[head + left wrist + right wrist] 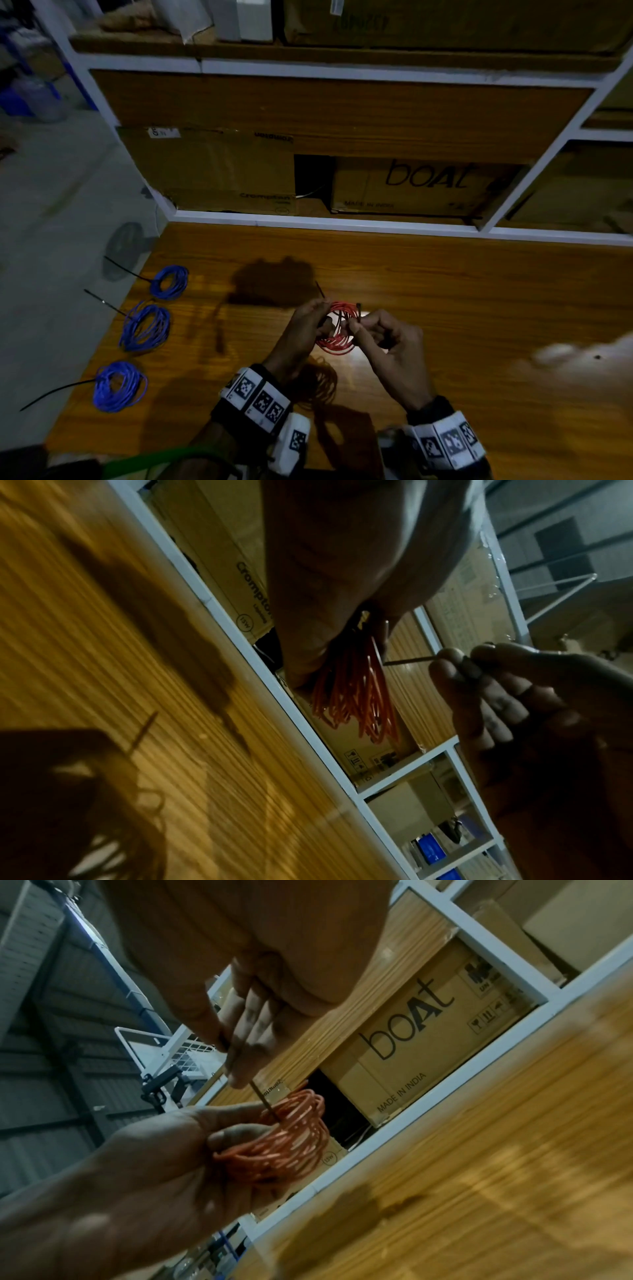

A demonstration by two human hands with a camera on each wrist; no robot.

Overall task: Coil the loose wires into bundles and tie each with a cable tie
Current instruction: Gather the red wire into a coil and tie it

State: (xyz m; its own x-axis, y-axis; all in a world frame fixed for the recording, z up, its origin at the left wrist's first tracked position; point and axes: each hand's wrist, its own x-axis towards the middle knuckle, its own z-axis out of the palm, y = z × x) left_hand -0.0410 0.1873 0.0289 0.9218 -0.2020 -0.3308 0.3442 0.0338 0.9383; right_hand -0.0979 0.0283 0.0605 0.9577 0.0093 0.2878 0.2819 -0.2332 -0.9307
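The left hand (pixel 305 329) is covering the near side of the red wire coil (pixel 337 329), so where the black cable tie (pixel 265 1102) is passing through the loops is staying hidden. Beyond the hands, print on the cardboard boxes (pixel 219 171) is blurring out. The right hand (pixel 507 702) is running off the left-wrist picture's edge.

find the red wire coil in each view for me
Head: red wire coil at lower centre, between both hands.
Left wrist: upper centre, hanging below the palm.
Right wrist: centre, above the left thumb.
Shared landmark: the boat carton; in the left wrist view its lettering is hidden.
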